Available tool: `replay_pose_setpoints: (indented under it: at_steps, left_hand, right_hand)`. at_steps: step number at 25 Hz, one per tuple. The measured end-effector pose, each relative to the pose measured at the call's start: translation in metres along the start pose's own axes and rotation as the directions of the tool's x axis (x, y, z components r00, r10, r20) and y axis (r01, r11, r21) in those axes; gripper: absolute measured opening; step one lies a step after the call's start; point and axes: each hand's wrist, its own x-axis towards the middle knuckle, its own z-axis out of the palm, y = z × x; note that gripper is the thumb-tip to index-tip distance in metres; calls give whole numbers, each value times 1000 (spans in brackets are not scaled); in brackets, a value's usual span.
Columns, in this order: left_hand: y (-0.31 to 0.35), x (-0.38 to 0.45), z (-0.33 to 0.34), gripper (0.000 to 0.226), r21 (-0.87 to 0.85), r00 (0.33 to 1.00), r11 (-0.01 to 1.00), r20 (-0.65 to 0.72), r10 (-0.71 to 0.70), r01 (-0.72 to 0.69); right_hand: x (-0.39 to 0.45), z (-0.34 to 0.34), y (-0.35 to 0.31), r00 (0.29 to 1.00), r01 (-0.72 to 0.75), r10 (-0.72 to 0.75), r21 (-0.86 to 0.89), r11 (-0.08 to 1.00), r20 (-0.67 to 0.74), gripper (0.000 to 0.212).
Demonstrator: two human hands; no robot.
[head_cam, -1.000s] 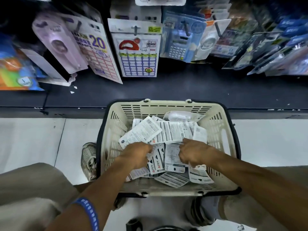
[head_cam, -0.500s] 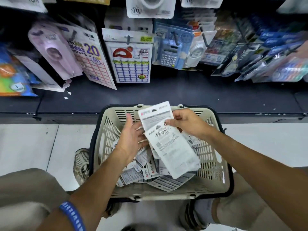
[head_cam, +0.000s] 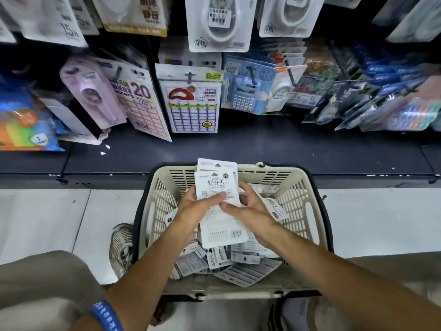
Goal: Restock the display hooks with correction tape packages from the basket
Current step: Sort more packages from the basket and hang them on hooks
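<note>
Fingers (head_cam: 191,199) of the left hand (head_cam: 198,209) curl behind a small stack of correction tape packages (head_cam: 219,201), with the thumb laid across the printed front; the right hand (head_cam: 250,209) grips the same stack from the opposite edge, thumb on the front near the left thumb and fingers wrapped round the right side. The stack stands roughly upright between the two hands, its upper end projecting above the fingers and its lower end, bearing a barcode, extending below them. It is held above the interior of a cream plastic basket (head_cam: 298,211), which rests on the pale floor (head_cam: 47,216) before a dark base shelf (head_cam: 262,146). Loose packages (head_cam: 238,266) lie in a heap on the basket bottom, beneath and apart from the held stack. A blue wristband (head_cam: 107,315) circles the left forearm. Above the shelf, carded stationery hangs on display hooks (head_cam: 189,76), including a label sheet pack (head_cam: 193,108) and a calculator pack (head_cam: 245,91).
</note>
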Motion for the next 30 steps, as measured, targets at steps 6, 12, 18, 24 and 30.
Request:
replay_pose_setpoints:
  at_steps: [6,12,18,24,30]
  left_hand:
    - [-5,-16,23,38,261,971,940,-30,236,-220]
    - [10,-13,6,29,279,943,930,294,154,-239]
    - [3,-5,-12,62,22,985,993,123,-119,117]
    - [-4,-5,-36,63,129,978,971,-79,-195,204]
    - [-22,-1,-60,47,85,941,981,-305,-144,177]
  right_hand:
    - [-2,2,-2,901,32,-228,-468,883,-369,43]
    - [2,-1,-12,998,-34,36,36,999,-50,28]
    - [3,5,4,966,-108,74,129,986,247,38]
    - [29,-61,21,978,145,75,-897,418,193,58]
    - [61,-72,81,963,252,42,-835,-489,266,106]
